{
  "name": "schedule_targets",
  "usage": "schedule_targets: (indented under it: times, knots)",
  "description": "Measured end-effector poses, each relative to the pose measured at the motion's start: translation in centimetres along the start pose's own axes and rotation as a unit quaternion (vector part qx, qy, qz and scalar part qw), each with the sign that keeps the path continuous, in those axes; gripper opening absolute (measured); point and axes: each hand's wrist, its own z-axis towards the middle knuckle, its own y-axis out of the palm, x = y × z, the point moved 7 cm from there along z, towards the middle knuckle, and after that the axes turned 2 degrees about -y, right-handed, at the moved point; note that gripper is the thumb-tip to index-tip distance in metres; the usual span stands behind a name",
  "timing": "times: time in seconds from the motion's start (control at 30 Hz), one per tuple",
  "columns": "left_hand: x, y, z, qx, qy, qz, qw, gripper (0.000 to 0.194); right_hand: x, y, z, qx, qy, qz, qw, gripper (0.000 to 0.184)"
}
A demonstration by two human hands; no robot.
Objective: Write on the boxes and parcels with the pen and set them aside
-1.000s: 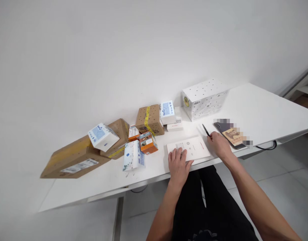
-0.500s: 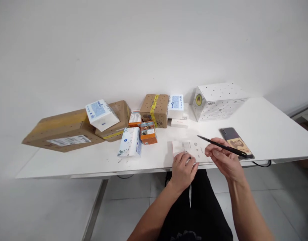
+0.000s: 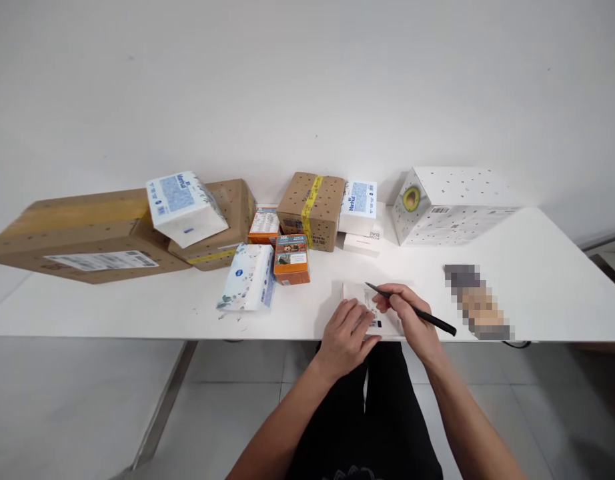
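Observation:
My left hand [image 3: 345,339] rests on a flat white box [image 3: 355,290] at the table's front edge, its fingers lying over the printed top. My right hand [image 3: 410,320] is closed around a slim black pen [image 3: 437,321], gripped as for writing. The pen tapers to a thin point that slants up and left above the box, close to my left fingers. Whether the point touches the box I cannot tell. Part of the box's print and its front side are hidden under my hands.
Left stand brown cartons [image 3: 82,233] with a tissue pack [image 3: 185,203] on top. Another tissue pack [image 3: 247,277], orange boxes [image 3: 291,260] and a taped carton [image 3: 312,207] fill the middle. A white avocado box [image 3: 457,207] is behind; a pixelated flat object [image 3: 477,300] lies right.
My right hand has moved left and down with the pen, bringing its point over the flat box beside my left hand. My left hand stays on the box; the camera view has shifted slightly.

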Motion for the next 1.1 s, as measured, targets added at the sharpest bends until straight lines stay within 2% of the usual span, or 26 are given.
schedule_targets:
  times: [0.17,0.33,0.43,0.6,0.83,1.1]
  knots:
    - [0.2,0.7,0.6,0.020,0.006,-0.013,1.000,0.034,0.1,0.6,1.7,0.013,0.005,-0.056,0.998,0.011]
    - [-0.2,1.1,1.5,0.004,-0.002,-0.037,0.999,0.035,2.2,1.2,3.0,0.011,0.021,-0.005,1.000,0.019]
    - [-0.7,1.1,1.8,-0.005,-0.008,-0.056,0.998,0.035,3.1,1.4,3.2,-0.016,0.035,-0.031,0.999,0.020]
    - [-1.2,1.1,1.7,-0.001,-0.012,-0.091,0.996,0.039,2.8,1.6,3.1,-0.047,0.018,-0.091,0.995,0.014]
    - [-1.4,1.4,1.5,0.007,-0.013,-0.103,0.995,0.045,2.6,1.6,2.9,-0.011,-0.011,-0.181,0.983,0.015]
    - [-1.6,1.4,1.5,0.009,-0.019,-0.102,0.995,0.044,2.3,1.5,2.8,-0.001,-0.020,-0.220,0.975,0.014]
